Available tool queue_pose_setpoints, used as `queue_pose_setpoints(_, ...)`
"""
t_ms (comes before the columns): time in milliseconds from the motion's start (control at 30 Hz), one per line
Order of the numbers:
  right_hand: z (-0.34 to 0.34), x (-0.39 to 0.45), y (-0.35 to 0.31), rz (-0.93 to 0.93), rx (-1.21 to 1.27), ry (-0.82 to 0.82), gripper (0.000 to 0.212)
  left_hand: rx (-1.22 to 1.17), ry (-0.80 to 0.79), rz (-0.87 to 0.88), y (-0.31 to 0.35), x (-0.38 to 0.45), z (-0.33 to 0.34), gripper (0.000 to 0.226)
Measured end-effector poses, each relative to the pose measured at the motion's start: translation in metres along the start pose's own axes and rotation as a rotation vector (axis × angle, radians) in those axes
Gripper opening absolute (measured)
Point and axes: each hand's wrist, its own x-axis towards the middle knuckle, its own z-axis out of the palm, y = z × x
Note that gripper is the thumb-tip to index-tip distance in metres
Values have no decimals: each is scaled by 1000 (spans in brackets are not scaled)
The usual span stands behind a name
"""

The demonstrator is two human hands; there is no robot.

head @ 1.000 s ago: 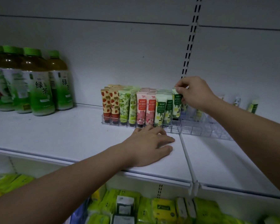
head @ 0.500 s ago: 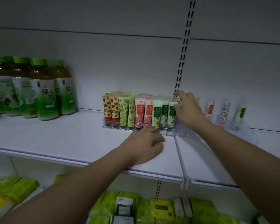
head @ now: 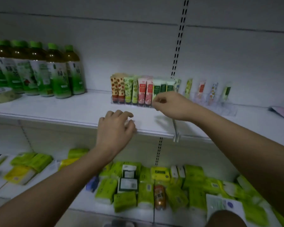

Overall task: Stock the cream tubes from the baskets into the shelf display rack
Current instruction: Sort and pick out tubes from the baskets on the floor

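Both hands [head: 115, 128] now back from rack [head: 226, 110]; white shelf [head: 56, 108], grey wall.

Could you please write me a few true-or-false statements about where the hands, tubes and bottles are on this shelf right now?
1. The green-capped bottles stand left of the cream tubes. True.
2. The left hand grips a bottle. False: it holds nothing, at the shelf front edge.
3. The right hand is in front of the green-labelled tubes. True.
4. The tubes lie flat. False: they stand upright in the clear rack.
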Motion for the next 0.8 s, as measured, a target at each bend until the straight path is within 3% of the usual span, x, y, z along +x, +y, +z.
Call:
queue_pose_setpoints(133, 27, -37, -26, -78, 83, -98, 22, -71, 34, -9, -20, -54, -18, 27)
queue_pose_setpoints(267, 82, -59, -27, -74, 165, -184, 19, -69, -97, -108, -47, -114, 3, 30)
queue_pose_setpoints(367, 151, -71, -13, -16, 238, -255, 18, -94, -262, -286, -64, -159, 33, 29)
queue_pose_setpoints(600, 320, -103, 43, 283, 324, -638, 31, -160, -815, -751, -94, -271, 113, 25)
queue_pose_setpoints(800, 452, -143, 72, 391, 327, -823, 40, -230, -1065, -1089, -95, -376, 167, 27)
